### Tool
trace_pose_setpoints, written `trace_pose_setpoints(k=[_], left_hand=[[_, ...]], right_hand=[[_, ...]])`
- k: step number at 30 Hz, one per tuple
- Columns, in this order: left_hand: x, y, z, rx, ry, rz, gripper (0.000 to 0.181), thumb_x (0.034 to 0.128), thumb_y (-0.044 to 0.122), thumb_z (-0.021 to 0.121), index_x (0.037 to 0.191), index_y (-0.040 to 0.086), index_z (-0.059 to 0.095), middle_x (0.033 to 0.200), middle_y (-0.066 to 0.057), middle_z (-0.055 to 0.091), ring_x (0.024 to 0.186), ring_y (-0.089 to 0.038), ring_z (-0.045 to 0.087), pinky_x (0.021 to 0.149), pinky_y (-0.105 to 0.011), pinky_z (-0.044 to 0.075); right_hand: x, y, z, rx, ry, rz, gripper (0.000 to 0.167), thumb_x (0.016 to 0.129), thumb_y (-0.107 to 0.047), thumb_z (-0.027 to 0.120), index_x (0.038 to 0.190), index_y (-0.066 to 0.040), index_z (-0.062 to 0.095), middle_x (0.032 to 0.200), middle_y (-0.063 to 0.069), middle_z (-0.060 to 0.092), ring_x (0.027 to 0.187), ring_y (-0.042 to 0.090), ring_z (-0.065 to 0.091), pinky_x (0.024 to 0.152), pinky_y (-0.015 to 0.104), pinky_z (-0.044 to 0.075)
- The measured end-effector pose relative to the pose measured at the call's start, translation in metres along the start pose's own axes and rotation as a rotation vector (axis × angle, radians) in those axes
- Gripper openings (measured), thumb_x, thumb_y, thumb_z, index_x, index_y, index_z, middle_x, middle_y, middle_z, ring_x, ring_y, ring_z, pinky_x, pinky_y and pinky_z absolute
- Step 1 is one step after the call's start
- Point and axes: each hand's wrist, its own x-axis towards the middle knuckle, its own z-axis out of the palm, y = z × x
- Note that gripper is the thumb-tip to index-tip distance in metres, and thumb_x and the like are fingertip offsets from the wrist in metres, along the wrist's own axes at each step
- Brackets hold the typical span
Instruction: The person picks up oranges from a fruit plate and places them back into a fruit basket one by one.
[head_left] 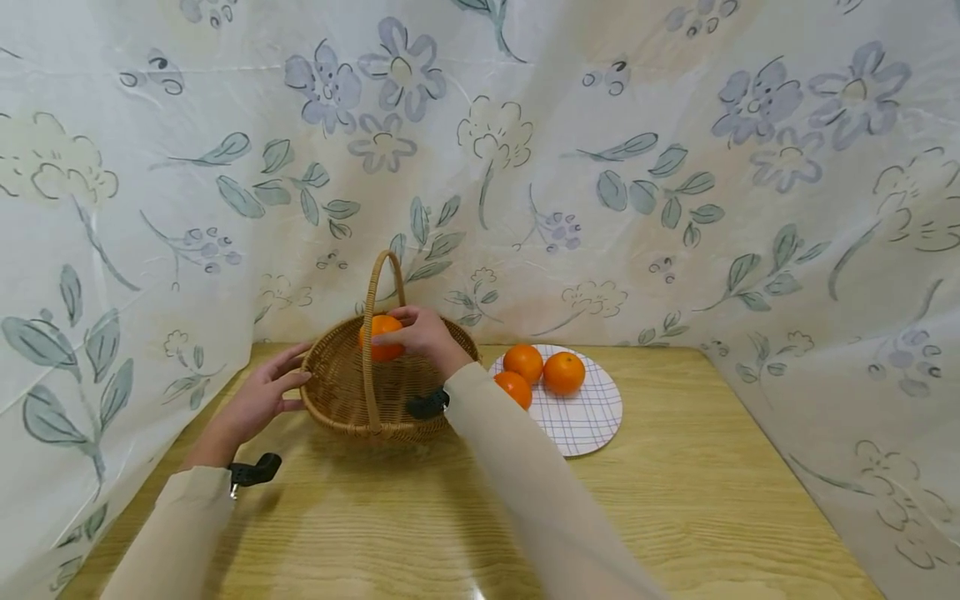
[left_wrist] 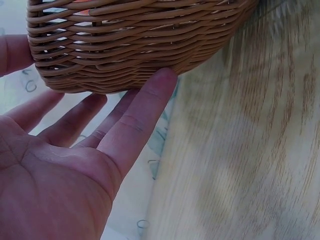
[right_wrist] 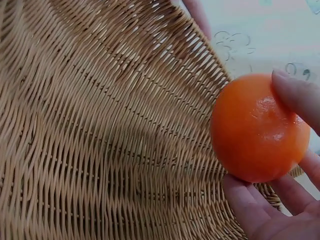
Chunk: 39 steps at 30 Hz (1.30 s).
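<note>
In the head view, an orange [head_left: 382,337] is held up inside the wicker basket [head_left: 337,427], near its far side. My right hand [head_left: 427,337] grips this orange between thumb and fingers. The right wrist view shows the orange [right_wrist: 260,127] close up, with the woven basket wall [right_wrist: 100,125] beside and behind it. My left hand [head_left: 258,396] is at the basket's left side, its fingers spread and touching the outside. Seen from the left wrist, fairly straight fingers [left_wrist: 132,125] rest against the woven wall [left_wrist: 135,47].
Right of the basket lies a round white plate [head_left: 588,425] with a checked pattern. Several oranges [head_left: 564,373] are on it, partly behind my right sleeve. The basket's tall arched handle [head_left: 369,358] rises over the opening. A floral sheet [head_left: 525,167] hangs behind the wooden table [head_left: 675,500].
</note>
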Motion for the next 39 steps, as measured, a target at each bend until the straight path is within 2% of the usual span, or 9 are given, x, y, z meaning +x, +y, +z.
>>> trace_pose_setpoints(k=[5, 12, 19, 21, 28, 32, 34, 36, 39], left_hand=[[0.001, 0.000, 0.001, -0.002, -0.001, 0.002, 0.066, 0.1104, 0.023, 0.047, 0.165, 0.007, 0.014, 0.164, -0.032, 0.019, 0.117, -0.008, 0.060, 0.087, -0.030, 0.061], [0.003, -0.003, 0.003, 0.002, -0.008, 0.003, 0.065, 0.1105, 0.023, 0.047, 0.165, 0.008, 0.015, 0.163, -0.032, 0.020, 0.117, -0.009, 0.060, 0.086, -0.031, 0.061], [0.005, -0.004, 0.007, 0.006, -0.013, -0.014, 0.063, 0.1112, 0.021, 0.044, 0.165, 0.008, 0.014, 0.164, -0.032, 0.019, 0.134, -0.036, 0.047, 0.087, -0.035, 0.061], [0.004, -0.003, 0.008, -0.001, -0.014, -0.018, 0.062, 0.1113, 0.021, 0.044, 0.165, 0.009, 0.015, 0.164, -0.031, 0.020, 0.135, -0.039, 0.046, 0.087, -0.036, 0.061], [0.002, -0.002, 0.007, -0.008, -0.035, 0.015, 0.063, 0.1109, 0.022, 0.046, 0.164, 0.006, 0.016, 0.161, -0.034, 0.022, 0.123, -0.023, 0.058, 0.085, -0.036, 0.062], [0.000, -0.002, 0.003, -0.008, -0.027, 0.016, 0.063, 0.1109, 0.022, 0.046, 0.164, 0.005, 0.016, 0.160, -0.034, 0.023, 0.119, -0.019, 0.061, 0.084, -0.037, 0.062], [-0.001, -0.002, 0.000, 0.003, -0.019, 0.012, 0.064, 0.1109, 0.023, 0.046, 0.164, 0.006, 0.016, 0.160, -0.033, 0.023, 0.120, -0.020, 0.060, 0.085, -0.037, 0.062], [-0.001, -0.003, -0.002, 0.008, -0.014, 0.007, 0.064, 0.1107, 0.024, 0.047, 0.164, 0.007, 0.017, 0.161, -0.032, 0.024, 0.122, -0.022, 0.059, 0.085, -0.038, 0.062], [-0.002, -0.002, -0.005, 0.017, -0.015, 0.004, 0.064, 0.1106, 0.025, 0.047, 0.164, 0.008, 0.017, 0.161, -0.032, 0.025, 0.122, -0.021, 0.059, 0.085, -0.038, 0.062]], right_hand=[[0.001, 0.002, 0.006, -0.092, -0.020, 0.024, 0.056, 0.083, -0.015, 0.086, 0.134, -0.010, 0.066, 0.131, 0.014, 0.066, 0.104, 0.024, 0.065, 0.100, 0.053, 0.055], [0.003, 0.010, 0.010, -0.047, -0.051, 0.100, 0.054, 0.084, -0.010, 0.084, 0.135, -0.009, 0.065, 0.137, 0.015, 0.062, 0.115, 0.031, 0.066, 0.102, 0.052, 0.055], [0.007, 0.015, 0.013, -0.104, -0.009, 0.164, 0.054, 0.084, -0.012, 0.085, 0.134, -0.010, 0.067, 0.137, 0.015, 0.062, 0.118, 0.036, 0.066, 0.101, 0.056, 0.054], [0.008, 0.016, 0.014, -0.128, 0.002, 0.169, 0.055, 0.084, -0.012, 0.085, 0.135, -0.009, 0.066, 0.138, 0.015, 0.062, 0.118, 0.036, 0.065, 0.099, 0.056, 0.055], [0.006, 0.014, 0.019, -0.107, 0.049, 0.213, 0.051, 0.086, -0.009, 0.082, 0.134, -0.005, 0.066, 0.131, 0.017, 0.064, 0.113, 0.039, 0.068, 0.097, 0.052, 0.057], [0.003, 0.004, 0.019, -0.083, -0.023, 0.188, 0.048, 0.090, -0.009, 0.078, 0.136, -0.003, 0.064, 0.131, 0.019, 0.064, 0.116, 0.044, 0.065, 0.102, 0.053, 0.054], [0.002, -0.004, 0.017, -0.083, -0.067, 0.163, 0.047, 0.091, -0.010, 0.077, 0.136, -0.004, 0.064, 0.128, 0.019, 0.065, 0.112, 0.043, 0.065, 0.104, 0.054, 0.053], [0.002, -0.011, 0.012, -0.085, -0.105, 0.147, 0.048, 0.091, -0.012, 0.078, 0.136, -0.005, 0.064, 0.122, 0.018, 0.065, 0.098, 0.036, 0.066, 0.096, 0.048, 0.058], [0.002, -0.017, 0.000, -0.067, -0.135, 0.113, 0.053, 0.090, -0.014, 0.080, 0.139, -0.005, 0.061, 0.126, 0.016, 0.063, 0.099, 0.033, 0.064, 0.095, 0.046, 0.057]])
